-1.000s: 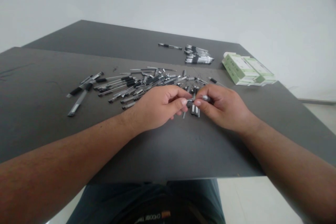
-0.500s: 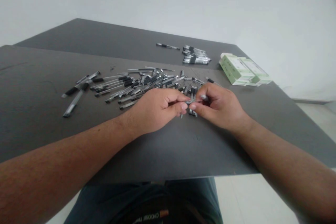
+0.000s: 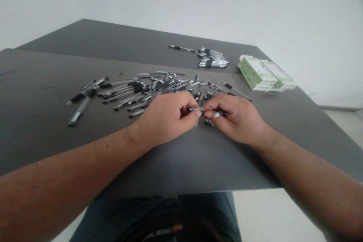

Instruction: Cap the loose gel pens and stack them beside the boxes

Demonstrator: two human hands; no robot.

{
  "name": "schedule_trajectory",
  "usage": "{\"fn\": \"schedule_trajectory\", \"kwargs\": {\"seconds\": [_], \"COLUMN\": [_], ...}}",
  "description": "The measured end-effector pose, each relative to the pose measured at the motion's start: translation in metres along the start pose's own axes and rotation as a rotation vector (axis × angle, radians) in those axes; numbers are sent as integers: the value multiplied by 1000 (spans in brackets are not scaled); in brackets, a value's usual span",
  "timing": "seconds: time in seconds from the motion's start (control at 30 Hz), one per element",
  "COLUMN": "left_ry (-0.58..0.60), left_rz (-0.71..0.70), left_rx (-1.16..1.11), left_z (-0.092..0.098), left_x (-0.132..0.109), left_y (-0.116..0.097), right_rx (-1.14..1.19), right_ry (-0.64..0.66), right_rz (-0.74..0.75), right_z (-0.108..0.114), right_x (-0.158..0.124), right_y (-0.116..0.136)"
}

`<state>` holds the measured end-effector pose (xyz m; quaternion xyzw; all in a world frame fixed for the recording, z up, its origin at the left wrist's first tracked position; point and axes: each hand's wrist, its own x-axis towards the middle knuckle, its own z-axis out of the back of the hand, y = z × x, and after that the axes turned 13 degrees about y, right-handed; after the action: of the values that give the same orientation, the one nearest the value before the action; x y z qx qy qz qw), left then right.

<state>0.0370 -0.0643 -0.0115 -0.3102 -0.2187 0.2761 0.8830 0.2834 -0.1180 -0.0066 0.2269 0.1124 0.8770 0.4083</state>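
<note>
Both hands meet over the front of the table, thumbs and forefingers pinched. My left hand (image 3: 171,117) is closed on one end of a slim clear-and-dark pen (image 3: 195,109). The pen's other end runs into the closed fingers of my right hand (image 3: 239,118). A pale tip pokes out between those right fingers; whether it belongs to the same pen I cannot tell. Just behind the fingers lies a small row of pen parts (image 3: 209,97), partly covered by my hands. A loose heap of pen parts (image 3: 161,87), with clear barrels, black grips and thin refills, spreads behind my left hand.
Stacked pens (image 3: 212,62) lie further back, with a single pen (image 3: 181,48) to their left. Two green-and-white boxes (image 3: 259,73) stand at the right. Several pen barrels (image 3: 82,106) rest at the left. The grey table's front edge (image 3: 181,194) is close to my lap.
My fingers have shifted their grip, and the pen between them shows more clearly, lying level. The right hand has dropped slightly, uncovering a barrel behind it.
</note>
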Motion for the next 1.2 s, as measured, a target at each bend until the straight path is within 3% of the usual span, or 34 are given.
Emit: {"fn": "schedule_trajectory", "kwargs": {"seconds": [0.3, 0.6, 0.93, 1.2], "left_ry": [69, 126, 88, 160], "left_rz": [-85, -86, -18, -119], "left_rx": [82, -12, 31, -175], "left_z": [0, 3, 6, 11], "left_x": [1, 1, 3, 3], "left_y": [8, 4, 5, 7], "right_rx": [35, 21, 162, 414], "right_ry": [12, -74, -43, -6], "right_rz": [24, -154, -176, -197], "right_z": [-1, 3, 3, 3], "right_x": [-1, -2, -2, -1], "right_y": [2, 6, 0, -7]}}
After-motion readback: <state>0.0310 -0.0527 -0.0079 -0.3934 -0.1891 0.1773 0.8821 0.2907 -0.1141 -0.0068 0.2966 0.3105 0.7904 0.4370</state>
